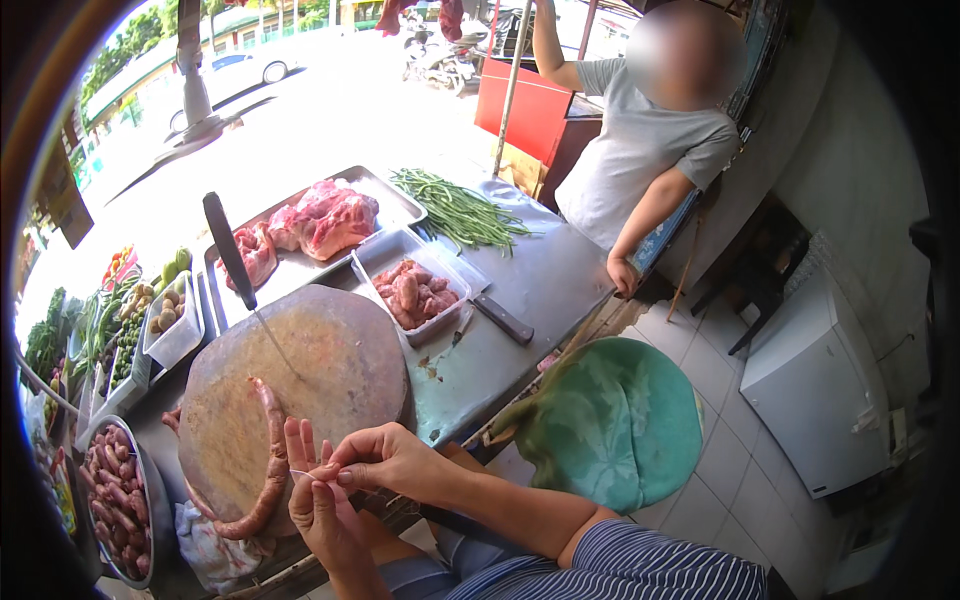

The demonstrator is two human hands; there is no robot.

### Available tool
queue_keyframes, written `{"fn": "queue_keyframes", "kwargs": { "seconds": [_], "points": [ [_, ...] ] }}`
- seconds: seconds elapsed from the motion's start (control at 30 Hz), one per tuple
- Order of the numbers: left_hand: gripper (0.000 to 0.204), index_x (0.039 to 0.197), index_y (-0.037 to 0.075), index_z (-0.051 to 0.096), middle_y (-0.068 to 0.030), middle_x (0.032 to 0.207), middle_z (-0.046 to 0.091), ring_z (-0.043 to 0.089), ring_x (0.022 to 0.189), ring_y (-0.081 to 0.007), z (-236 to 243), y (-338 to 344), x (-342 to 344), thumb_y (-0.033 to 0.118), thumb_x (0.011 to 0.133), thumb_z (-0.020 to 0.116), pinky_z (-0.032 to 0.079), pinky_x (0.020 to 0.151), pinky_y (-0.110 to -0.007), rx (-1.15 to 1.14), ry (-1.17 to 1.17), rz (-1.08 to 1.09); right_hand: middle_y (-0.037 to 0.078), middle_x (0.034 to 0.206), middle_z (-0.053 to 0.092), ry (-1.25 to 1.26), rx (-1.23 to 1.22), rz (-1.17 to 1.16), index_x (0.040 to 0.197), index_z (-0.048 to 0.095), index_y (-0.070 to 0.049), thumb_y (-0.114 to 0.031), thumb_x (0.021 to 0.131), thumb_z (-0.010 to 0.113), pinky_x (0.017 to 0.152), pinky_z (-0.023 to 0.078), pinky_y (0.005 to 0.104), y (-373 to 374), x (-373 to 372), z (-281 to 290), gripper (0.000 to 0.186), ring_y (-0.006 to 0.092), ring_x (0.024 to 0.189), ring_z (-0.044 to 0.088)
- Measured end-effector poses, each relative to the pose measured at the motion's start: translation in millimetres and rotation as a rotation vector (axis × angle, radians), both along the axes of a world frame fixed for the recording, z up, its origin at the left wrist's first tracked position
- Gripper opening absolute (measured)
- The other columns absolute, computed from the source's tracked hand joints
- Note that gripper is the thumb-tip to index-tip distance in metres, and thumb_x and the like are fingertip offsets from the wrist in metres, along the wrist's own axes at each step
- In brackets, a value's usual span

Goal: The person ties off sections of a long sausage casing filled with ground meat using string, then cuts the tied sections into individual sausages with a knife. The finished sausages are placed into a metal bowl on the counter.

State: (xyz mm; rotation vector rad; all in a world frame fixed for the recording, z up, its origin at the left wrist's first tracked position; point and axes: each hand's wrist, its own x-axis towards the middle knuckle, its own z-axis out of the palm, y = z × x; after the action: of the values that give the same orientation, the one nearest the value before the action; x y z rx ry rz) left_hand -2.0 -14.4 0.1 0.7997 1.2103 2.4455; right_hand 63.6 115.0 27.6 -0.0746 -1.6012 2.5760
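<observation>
Sausage coil point(275, 455) is draped in a curve over the round chopping block point(225, 390), lower part bent along its near edge, just beside the hands.

Head view: white string point(297, 473) is pinched at the left hand point(325, 525), thumb and index together, other fingers raised and spread. Right hand point(395, 462) is brought up against it, thumb and index pressed narrow; what sits between those tips cannot be told. A long knife point(228, 250) is stood tilted, tip down on the block. Short sausages point(118, 500) are heaped in a metal basin point(155, 515) at lower left; a crumpled cloth point(215, 550) is tucked between basin and block. Beyond the block, raw meat point(335, 215) is laid in a metal tray point(405, 200), meat pieces point(415, 290) are held in a plastic tub point(463, 287), string beans point(455, 205) are piled near. A second knife's handle point(503, 319) is seen beside the tub. Table edge is touched by a co-worker's hand point(622, 277).
</observation>
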Motion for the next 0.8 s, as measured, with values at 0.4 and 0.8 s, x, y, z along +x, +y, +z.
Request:
{"fn": "queue_keyframes", "kwargs": {
  "seconds": [0.4, 0.8],
  "points": [
    [0.022, 0.097, 0.001, 0.072, -0.0237, 0.153, 0.036, 0.032, 0.143, -0.0388, 5, 4, 1, 0.021, 0.096, 0.062, 0.025, 0.116, -0.052, -0.092, 0.006, 0.035, 0.0, 0.102, 0.065, -0.049, -0.095, 0.078, 0.117, 0.064, -0.001, -0.014, 0.094, 0.068, 0.077, 0.05, 0.021, -1, -1, -8, 0.027, 0.0054, 0.089, 0.059],
    [0.021, 0.094, 0.002, 0.074, -0.0224, 0.144, 0.048, 0.043, 0.136, -0.0343, 5, 2, 2, 0.021, 0.094, 0.065, 0.033, 0.109, -0.048, -0.102, -0.024, 0.042, 0.0, 0.087, 0.066, -0.203, -0.076, 0.012, 0.101, 0.068, -0.001, -0.012, 0.093, 0.069, 0.068, 0.047, 0.0194, 8, 9, -8, 0.014, 0.006, 0.076, 0.061]
  ]
}}
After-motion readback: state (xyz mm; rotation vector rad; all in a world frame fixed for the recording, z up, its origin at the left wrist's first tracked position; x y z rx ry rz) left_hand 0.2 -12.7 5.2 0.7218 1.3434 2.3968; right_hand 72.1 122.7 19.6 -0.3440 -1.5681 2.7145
